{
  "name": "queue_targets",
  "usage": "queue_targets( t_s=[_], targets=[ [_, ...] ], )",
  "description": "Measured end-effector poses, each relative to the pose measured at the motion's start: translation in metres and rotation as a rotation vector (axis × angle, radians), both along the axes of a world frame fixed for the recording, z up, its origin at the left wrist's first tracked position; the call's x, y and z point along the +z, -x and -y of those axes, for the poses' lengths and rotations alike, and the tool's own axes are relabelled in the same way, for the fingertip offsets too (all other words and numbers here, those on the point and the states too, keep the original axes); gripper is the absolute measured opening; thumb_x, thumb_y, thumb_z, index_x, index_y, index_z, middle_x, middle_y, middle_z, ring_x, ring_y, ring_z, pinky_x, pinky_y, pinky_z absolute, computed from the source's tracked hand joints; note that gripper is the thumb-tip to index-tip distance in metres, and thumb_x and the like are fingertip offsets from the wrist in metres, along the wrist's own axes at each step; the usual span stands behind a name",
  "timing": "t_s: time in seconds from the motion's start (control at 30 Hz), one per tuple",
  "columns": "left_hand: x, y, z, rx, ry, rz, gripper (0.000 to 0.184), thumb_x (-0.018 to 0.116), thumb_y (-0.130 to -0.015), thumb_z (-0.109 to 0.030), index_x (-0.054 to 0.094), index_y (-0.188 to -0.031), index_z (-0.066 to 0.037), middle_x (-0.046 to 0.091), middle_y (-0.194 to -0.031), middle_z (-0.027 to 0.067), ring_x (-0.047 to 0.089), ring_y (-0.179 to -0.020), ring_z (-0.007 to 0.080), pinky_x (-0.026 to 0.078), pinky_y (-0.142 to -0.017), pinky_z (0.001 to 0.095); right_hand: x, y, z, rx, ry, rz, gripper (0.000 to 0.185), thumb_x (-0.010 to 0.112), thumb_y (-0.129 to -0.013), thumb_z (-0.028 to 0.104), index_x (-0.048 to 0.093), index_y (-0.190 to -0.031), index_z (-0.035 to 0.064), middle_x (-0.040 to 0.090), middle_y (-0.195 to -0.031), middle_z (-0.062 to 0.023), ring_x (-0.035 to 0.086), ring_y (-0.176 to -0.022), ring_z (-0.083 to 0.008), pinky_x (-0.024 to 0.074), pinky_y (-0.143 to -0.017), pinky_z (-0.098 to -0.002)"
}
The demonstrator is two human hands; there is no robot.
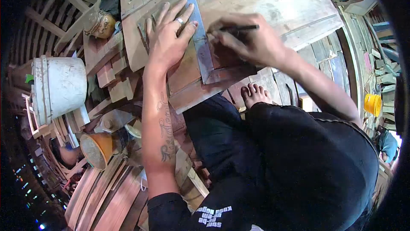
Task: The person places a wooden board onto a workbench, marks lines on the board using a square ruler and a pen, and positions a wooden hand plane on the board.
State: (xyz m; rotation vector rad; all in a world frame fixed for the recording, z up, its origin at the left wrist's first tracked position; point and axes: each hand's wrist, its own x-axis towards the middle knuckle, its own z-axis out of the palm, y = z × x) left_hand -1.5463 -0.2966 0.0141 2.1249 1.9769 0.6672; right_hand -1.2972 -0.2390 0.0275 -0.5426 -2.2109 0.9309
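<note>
My left hand [171,38] lies flat with fingers spread on a wooden board [273,13], a ring on one finger. Its fingertips and thumb touch the edge of a metal try square [198,38], whose long blade lies across the board. The lower end of the square, near the board's front edge, meets a darker wooden strip [226,75]. Just right of the blade, my right hand [252,36] is closed around a black pen [241,28]. That hand is slightly blurred, and the pen's tip is hidden behind the fingers.
A white bucket [64,88] stands at left, with an orange container [96,150] below it. Wood blocks [113,73] and stacked planks [102,192] lie alongside. A bare foot [256,94] rests on the plank floor below the board. A yellow bucket [372,104] is at far right.
</note>
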Motion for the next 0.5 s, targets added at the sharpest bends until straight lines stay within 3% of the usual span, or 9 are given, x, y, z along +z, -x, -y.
queue_targets(
  t_s=[0.27, 0.4, 0.43, 0.5],
  targets=[
    [0.007, -0.003, 0.010, -0.005, 0.042, 0.012, 0.051, 0.058, -0.106, -0.041, 0.062, -0.153, -0.019, 0.045, -0.169, 0.0037, 0.030, -0.160, 0.0354, 0.007, -0.130, 0.0631, 0.016, -0.032, 0.035, 0.327, 0.054, 0.088, 0.017, 0.074, -0.094, 0.011, 0.073, -0.110, 0.0058, 0.070, -0.095, -0.0166, 0.067, -0.096, -0.0390, 0.0559, -0.087, -0.0483],
    [0.008, -0.006, 0.036, 0.030, 0.050, 0.018, 0.051, 0.058, -0.107, -0.036, 0.061, -0.153, -0.014, 0.043, -0.169, 0.0087, 0.029, -0.160, 0.0372, 0.013, -0.130, 0.0607, 0.007, -0.045, 0.033, 0.245, 0.035, 0.020, 0.024, 0.074, -0.092, 0.010, 0.071, -0.116, 0.0043, 0.067, -0.104, -0.0167, 0.064, -0.098, -0.0388, 0.0539, -0.085, -0.0474],
    [0.008, -0.006, 0.046, 0.012, 0.029, 0.049, 0.050, 0.063, -0.107, -0.024, 0.057, -0.156, -0.012, 0.043, -0.170, 0.0107, 0.031, -0.160, 0.0377, 0.022, -0.130, 0.0501, 0.005, -0.048, 0.031, 0.206, -0.013, 0.023, 0.026, 0.074, -0.092, 0.009, 0.070, -0.117, 0.0037, 0.067, -0.106, -0.0163, 0.063, -0.098, -0.0389, 0.0536, -0.084, -0.0471],
    [0.010, -0.007, 0.069, 0.056, 0.023, 0.037, 0.050, 0.062, -0.107, -0.021, 0.057, -0.155, -0.009, 0.043, -0.170, 0.0112, 0.033, -0.159, 0.0371, 0.026, -0.129, 0.0471, 0.004, -0.052, 0.029, 0.192, -0.060, 0.031, 0.026, 0.074, -0.092, 0.009, 0.069, -0.117, 0.0034, 0.066, -0.106, -0.0152, 0.062, -0.099, -0.0385, 0.0531, -0.085, -0.0467]
  ],
)
